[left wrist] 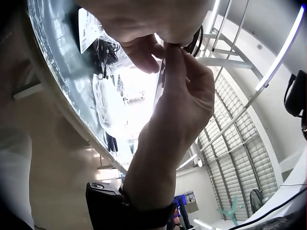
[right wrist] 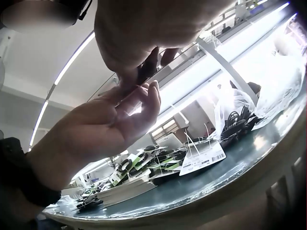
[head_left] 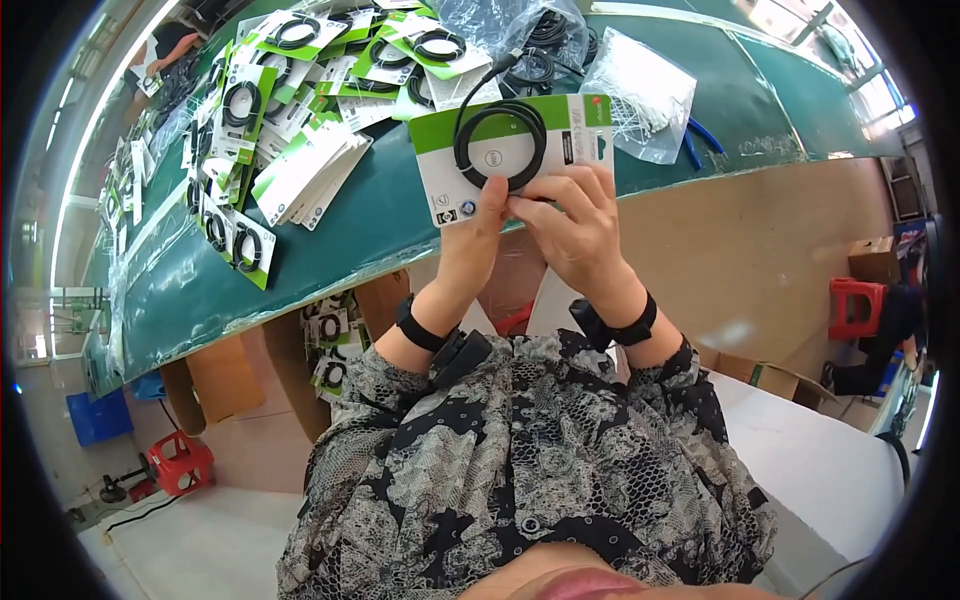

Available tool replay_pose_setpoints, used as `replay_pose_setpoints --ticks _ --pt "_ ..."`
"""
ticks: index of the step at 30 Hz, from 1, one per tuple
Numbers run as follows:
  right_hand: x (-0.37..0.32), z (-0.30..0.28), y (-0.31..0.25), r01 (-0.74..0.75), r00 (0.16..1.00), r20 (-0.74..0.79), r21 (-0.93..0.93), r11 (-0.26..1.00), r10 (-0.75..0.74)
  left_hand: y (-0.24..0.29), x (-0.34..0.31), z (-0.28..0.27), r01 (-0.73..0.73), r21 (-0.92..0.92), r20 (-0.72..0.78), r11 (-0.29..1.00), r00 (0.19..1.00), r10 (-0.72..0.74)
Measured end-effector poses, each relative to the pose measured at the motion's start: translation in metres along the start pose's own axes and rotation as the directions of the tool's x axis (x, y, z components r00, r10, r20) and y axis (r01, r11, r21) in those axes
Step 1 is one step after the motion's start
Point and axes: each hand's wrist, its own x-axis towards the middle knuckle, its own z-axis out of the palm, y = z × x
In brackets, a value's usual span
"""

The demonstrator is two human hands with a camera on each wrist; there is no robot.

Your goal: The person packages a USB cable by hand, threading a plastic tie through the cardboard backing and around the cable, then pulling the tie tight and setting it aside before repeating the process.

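Both hands hold up a green-and-white cable card [head_left: 590, 130] over the table's front edge. A coiled black cable [head_left: 540, 150] lies against its face, and its plug end [head_left: 503, 65] sticks out above the top edge. My left hand [head_left: 474, 240] grips the card's lower part, thumb in front at the bottom of the coil and fingers behind. With curled fingers, my right hand [head_left: 575, 225] pinches at the card's lower edge beside the left thumb. I cannot tell what exactly lies between the right fingertips. In the left wrist view, the fingertips of both hands meet closely.
A pile of carded cables [head_left: 360, 60] covers the table's left and back, with a stack of cards [head_left: 315, 170] before it. Behind the held card lie a clear bag of black cables [head_left: 540, 50], a bag of thin white strips [head_left: 640, 95] and a blue-handled tool [head_left: 700, 140].
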Motion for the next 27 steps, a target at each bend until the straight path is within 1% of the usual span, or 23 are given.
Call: replay_pose_setpoints --ticks 2,3,4,7,8,11,12,14,15,16,17,18,19,20,21,22,23,24,26,27 --pt "-0.001 0.004 0.005 0.008 0.997 -0.08 0.084 0.996 -0.001 0.007 -0.002 -0.001 0.099 -0.153 0.048 0.983 0.995 -0.092" --pt "-0.002 0.005 0.006 0.012 0.993 -0.12 0.125 0.992 0.003 0.009 -0.002 -0.001 0.097 -0.154 0.046 0.983 0.995 -0.091" --pt "-0.002 0.006 0.005 0.013 0.993 -0.119 0.124 0.992 0.002 0.011 -0.002 0.0 0.097 -0.137 0.062 0.986 0.994 -0.089" --pt "-0.002 0.008 0.002 -0.074 0.995 -0.065 0.1 0.992 0.08 0.013 0.001 0.002 0.096 -0.101 0.105 0.99 0.991 -0.086" --pt "-0.002 0.009 0.002 -0.072 0.995 -0.067 0.095 0.993 0.079 0.014 0.0 0.002 0.099 -0.096 0.099 0.99 0.991 -0.09" --pt "-0.005 0.013 0.004 -0.069 0.985 -0.149 0.112 0.991 0.086 0.015 -0.003 0.006 0.106 -0.088 0.096 0.99 0.991 -0.098" --pt "-0.008 0.016 0.005 -0.07 0.985 -0.15 0.105 0.992 0.086 0.017 -0.004 0.009 0.14 -0.124 0.079 0.982 0.988 -0.131" --pt "-0.013 0.022 0.006 -0.063 0.976 -0.203 0.097 0.993 0.082 0.018 -0.007 0.014 0.206 -0.197 0.046 0.959 0.979 -0.201" --pt "-0.015 0.023 0.007 -0.059 0.97 -0.228 0.096 0.994 0.08 0.018 -0.009 0.014 0.207 -0.199 0.049 0.958 0.978 -0.202" --pt "-0.017 0.023 0.008 -0.058 0.971 -0.226 0.095 0.994 0.078 0.017 -0.01 0.013 0.073 0.004 0.024 0.997 0.997 -0.074" --pt "-0.018 0.022 0.009 -0.033 0.971 -0.231 0.1 0.994 0.056 0.017 -0.012 0.011 -0.062 0.21 0.023 0.976 0.998 0.059" --pt "-0.02 0.022 0.009 -0.01 0.971 -0.238 0.106 0.994 0.035 0.019 -0.013 0.01 -0.19 0.408 0.05 0.893 0.981 0.185" --pt "-0.021 0.021 0.008 0.013 0.969 -0.247 0.11 0.994 0.015 0.024 -0.013 0.01 -0.189 0.411 0.05 0.892 0.981 0.185" --pt "-0.022 0.021 0.005 0.012 0.968 -0.249 0.11 0.994 0.016 0.028 -0.013 0.01 -0.37 0.498 0.165 0.784 0.928 0.334" --pt "-0.023 0.02 0.002 -0.006 0.962 -0.271 0.096 0.995 0.032 0.034 -0.013 0.012 -0.537 0.552 0.291 0.638 0.841 0.456" --pt "-0.024 0.018 -0.001 -0.022 0.955 -0.294 0.081 0.996 0.045 0.038 -0.011 0.014 -0.681 0.57 0.423 0.46 0.723 0.547" --pt "-0.024 0.015 -0.002 -0.037 0.946 -0.319 0.063 0.997 0.056 0.041 -0.007 0.016 -0.688 0.563 0.427 0.458 0.716 0.552" --pt "-0.029 0.016 -0.002 -0.035 0.945 -0.322 0.055 0.998 0.051 0.042 -0.003 0.018 -0.756 0.502 0.481 0.42 0.648 0.591" --pt "-0.048 0.024 0.002 -0.086 0.971 -0.224 -0.005 0.996 0.083 0.045 0.001 0.02 -0.865 0.372 0.567 0.337 0.499 0.655" --pt "-0.055 0.027 0.003 -0.11 0.979 -0.174 -0.034 0.993 0.103 0.047 0.001 0.021 -0.866 0.37 0.568 0.337 0.498 0.655"
